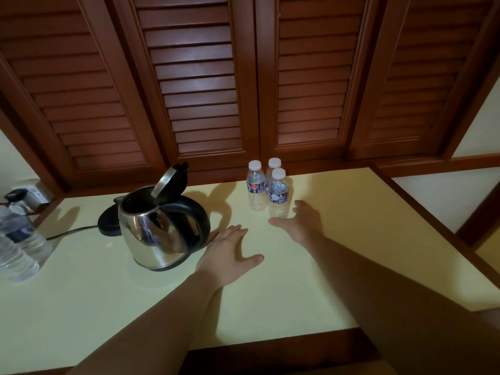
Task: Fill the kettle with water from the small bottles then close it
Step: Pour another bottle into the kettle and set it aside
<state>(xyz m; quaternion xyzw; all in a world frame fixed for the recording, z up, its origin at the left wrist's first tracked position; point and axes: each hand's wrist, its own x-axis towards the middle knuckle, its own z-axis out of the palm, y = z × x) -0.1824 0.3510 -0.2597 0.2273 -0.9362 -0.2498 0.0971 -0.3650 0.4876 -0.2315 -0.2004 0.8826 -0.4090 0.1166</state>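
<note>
A steel kettle [151, 231] with a black handle stands on the pale yellow table [351, 239], its lid [170, 182] tipped up and open. Three small water bottles with white caps stand together at the back: one at the left [255, 186], one behind [273, 166], one in front [278, 194]. My left hand [230, 253] lies flat on the table just right of the kettle's handle, fingers straight. My right hand [300, 220] is spread open right beside the base of the front bottle, thumb near it, holding nothing.
The kettle's black base [108, 223] with its cord sits behind the kettle at the left. Larger water bottles [19, 239] stand at the table's left edge. Brown louvred shutters [203, 90] close off the back. A wooden rim borders the table's front.
</note>
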